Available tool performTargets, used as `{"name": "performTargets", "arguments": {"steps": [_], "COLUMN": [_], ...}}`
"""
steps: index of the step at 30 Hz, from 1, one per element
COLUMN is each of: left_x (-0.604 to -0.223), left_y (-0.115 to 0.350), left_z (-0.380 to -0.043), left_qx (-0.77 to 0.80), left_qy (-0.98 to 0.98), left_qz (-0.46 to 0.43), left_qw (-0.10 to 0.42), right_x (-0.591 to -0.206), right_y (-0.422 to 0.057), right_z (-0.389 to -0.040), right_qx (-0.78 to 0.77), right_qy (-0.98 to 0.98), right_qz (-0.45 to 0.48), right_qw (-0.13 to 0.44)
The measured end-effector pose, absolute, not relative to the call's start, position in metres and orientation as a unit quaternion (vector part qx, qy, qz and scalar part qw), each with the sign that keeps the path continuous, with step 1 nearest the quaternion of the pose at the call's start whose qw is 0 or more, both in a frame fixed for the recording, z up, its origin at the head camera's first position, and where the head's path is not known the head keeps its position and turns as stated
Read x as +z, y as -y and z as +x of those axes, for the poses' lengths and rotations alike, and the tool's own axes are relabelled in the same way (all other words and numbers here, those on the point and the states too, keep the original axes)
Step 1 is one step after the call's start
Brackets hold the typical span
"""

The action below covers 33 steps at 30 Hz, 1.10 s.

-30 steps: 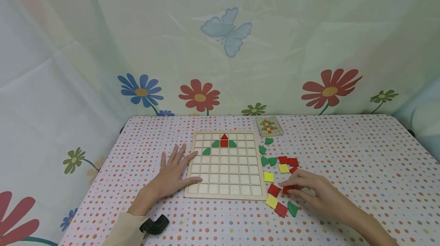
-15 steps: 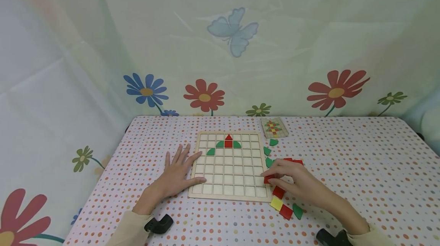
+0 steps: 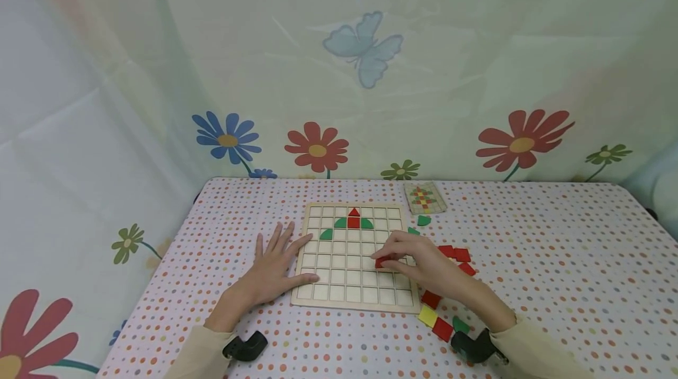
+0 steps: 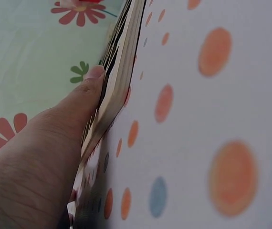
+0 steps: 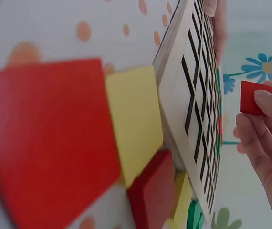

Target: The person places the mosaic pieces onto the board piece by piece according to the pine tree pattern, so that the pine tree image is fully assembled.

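Observation:
A square wooden grid board (image 3: 339, 293) lies on the table. Near its top sit a red triangle (image 3: 354, 212), a red square (image 3: 353, 222) and several green quarter-circle pieces (image 3: 326, 234). My left hand (image 3: 269, 273) rests at the board's left edge, fingers spread, thumb on the frame; the left wrist view shows the thumb (image 4: 86, 93) over the rim. Above the right part of the board, my right hand (image 3: 418, 258) pinches a red square tile (image 5: 251, 98) between thumb and fingers. In the right wrist view the tile shows clear of the grid.
Right of the board lie loose red tiles (image 3: 462, 255), a yellow tile (image 3: 427, 315) and green pieces (image 3: 424, 220), some partly hidden by the right hand. A pattern card (image 3: 425, 198) lies behind them. A flowered backdrop hangs behind the dotted table.
My right hand has picked the red tile up from the loose pieces and carried it left over the board. The left hand stays at the board's edge. The head view has shifted slightly.

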<state>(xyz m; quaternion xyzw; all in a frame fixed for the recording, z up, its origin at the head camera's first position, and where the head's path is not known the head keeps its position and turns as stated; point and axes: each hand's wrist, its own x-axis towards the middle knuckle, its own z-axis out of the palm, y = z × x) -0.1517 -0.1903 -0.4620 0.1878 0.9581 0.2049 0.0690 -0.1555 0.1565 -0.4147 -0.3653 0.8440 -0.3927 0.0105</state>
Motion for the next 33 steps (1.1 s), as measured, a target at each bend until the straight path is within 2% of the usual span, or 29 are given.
{"name": "performTargets", "arguments": {"steps": [23,33], "left_x": [-0.459,-0.459], "left_y": [0.189,0.188], "left_z": [-0.151,-0.152], "left_qx": [0.201,0.2], "left_qy": [-0.959,-0.96], "left_qz": [0.183,0.184], "left_qw": [0.074,0.073], "right_x": [-0.41,-0.41], "right_y": [-0.095,-0.08], "right_z": [-0.209,-0.223], "right_qx": [-0.367,-0.372], "right_qy": [-0.841,-0.853], "right_qz": [-0.397,-0.366], "right_qw": [0.024,0.031]}}
